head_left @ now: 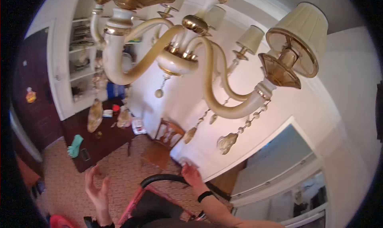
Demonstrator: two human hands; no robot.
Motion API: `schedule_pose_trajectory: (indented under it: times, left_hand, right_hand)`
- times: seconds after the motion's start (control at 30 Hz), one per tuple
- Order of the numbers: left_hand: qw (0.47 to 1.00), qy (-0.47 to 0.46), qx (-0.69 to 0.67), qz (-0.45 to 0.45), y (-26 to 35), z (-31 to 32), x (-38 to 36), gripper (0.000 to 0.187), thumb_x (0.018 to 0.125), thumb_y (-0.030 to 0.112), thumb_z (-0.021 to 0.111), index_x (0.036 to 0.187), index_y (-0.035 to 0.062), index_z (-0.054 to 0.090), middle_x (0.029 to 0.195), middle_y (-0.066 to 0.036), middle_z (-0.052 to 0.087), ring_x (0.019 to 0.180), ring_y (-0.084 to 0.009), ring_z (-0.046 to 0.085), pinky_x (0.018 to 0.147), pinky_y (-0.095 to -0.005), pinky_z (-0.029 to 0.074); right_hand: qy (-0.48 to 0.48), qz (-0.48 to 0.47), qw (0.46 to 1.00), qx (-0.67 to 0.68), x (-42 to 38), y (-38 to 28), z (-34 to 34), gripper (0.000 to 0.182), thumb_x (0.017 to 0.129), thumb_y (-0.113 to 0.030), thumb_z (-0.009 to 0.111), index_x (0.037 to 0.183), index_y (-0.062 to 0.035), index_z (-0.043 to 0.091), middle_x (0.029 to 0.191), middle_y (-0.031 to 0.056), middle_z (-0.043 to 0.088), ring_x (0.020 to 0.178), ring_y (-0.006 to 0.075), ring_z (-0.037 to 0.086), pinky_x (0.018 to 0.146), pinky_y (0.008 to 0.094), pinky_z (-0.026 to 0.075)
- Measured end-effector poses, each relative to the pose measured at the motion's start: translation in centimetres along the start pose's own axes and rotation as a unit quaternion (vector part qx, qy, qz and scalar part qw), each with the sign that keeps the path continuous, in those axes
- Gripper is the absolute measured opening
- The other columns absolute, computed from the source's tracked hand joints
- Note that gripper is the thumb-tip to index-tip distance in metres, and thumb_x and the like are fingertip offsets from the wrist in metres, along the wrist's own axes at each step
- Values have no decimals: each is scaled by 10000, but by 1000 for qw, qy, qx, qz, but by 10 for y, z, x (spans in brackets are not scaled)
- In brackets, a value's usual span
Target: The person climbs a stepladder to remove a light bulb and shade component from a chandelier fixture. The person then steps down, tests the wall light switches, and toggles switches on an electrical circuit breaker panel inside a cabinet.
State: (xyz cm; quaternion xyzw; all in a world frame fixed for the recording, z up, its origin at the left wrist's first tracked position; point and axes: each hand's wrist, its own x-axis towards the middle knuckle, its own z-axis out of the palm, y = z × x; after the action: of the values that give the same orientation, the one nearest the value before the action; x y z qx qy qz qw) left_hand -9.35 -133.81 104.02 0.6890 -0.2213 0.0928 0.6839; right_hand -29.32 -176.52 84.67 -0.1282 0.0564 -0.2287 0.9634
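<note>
A cream and gold chandelier (177,62) hangs close in front of me, above both hands. Its curved arms carry amber glass cups (279,70), pleated lampshades (301,32) and bead chains ending in leaf-shaped glass pendants (227,143). My left hand (97,190) is raised at lower left with its fingers apart, holding nothing. My right hand (191,175), with a black wristband, is beside the black curved rail of a stepladder (163,178). Its fingers look curled near a pale blurred patch; what they hold, if anything, I cannot make out.
Below stands a dark table (87,148) bearing green gloves (75,145), a phone-like dark object, a red-lidded item and a packet (138,125). A wooden chair (157,152) is beside it. Shelves (81,56) and a dark door (34,92) are at left, a glass-fronted cabinet (287,204) at lower right.
</note>
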Motion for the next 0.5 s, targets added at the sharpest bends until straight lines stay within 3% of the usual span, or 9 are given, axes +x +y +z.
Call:
schedule_pose_trajectory:
  times: [0.03,0.07,0.1,0.13,0.23,0.27,0.37,0.5]
  left_hand:
    - [1000,-2,-19,-19,-6,6,-3,391,799,15,638,1185,-13,583,1077,-67,581,1061,-189,531,962,-339,387]
    - [999,-10,-45,-26,-15,11,-5,391,799,15,638,1185,-13,583,1077,-67,581,1061,-189,531,962,-339,387]
    - [998,-13,-46,-38,-23,16,-9,411,792,61,658,1184,-26,569,1036,-74,571,1001,-183,520,915,-330,396]
    - [998,-20,-43,-48,-34,21,-12,441,786,108,678,1183,-40,555,994,-81,561,941,-176,510,868,-322,406]
    - [990,-28,-78,-111,-76,36,-26,376,817,49,635,1180,-20,568,1103,-81,559,1038,-196,511,966,-353,379]
    - [989,-86,-72,-92,-75,37,-22,389,829,63,633,1201,-20,560,1114,-89,566,1032,-197,520,967,-362,380]
    - [982,-145,-51,-114,-87,49,-23,374,852,86,610,1205,-26,559,1105,-110,583,1030,-201,533,956,-356,390]
    - [978,-86,-93,-164,-125,85,-47,368,843,87,602,1191,-29,565,1083,-131,596,1042,-204,539,955,-342,390]
  right_hand:
    - [3,0,1000,23,0,3,11,356,898,-172,596,1175,45,542,1058,144,633,992,239,584,890,371,477]
    - [69,-28,997,5,0,3,11,322,889,-152,608,1132,52,551,1044,140,628,991,240,581,887,366,476]
    - [40,18,999,30,1,3,19,318,883,-151,622,1118,52,552,1045,136,624,990,236,583,888,356,480]
    - [-4,28,999,-25,3,4,21,334,884,-162,626,1134,46,551,1034,130,618,972,222,585,882,339,484]
    - [42,35,999,-3,1,8,34,358,928,-208,584,1188,32,533,999,109,601,933,206,579,877,317,476]
    - [47,25,999,-8,0,10,32,358,928,-208,584,1188,32,533,999,109,601,933,206,579,877,317,476]
    - [70,7,998,-7,-4,14,45,352,949,-217,556,1205,22,524,1011,100,588,939,201,570,868,310,474]
    - [82,16,996,-10,-9,20,59,354,958,-220,539,1229,8,515,1005,77,565,926,176,551,851,296,463]
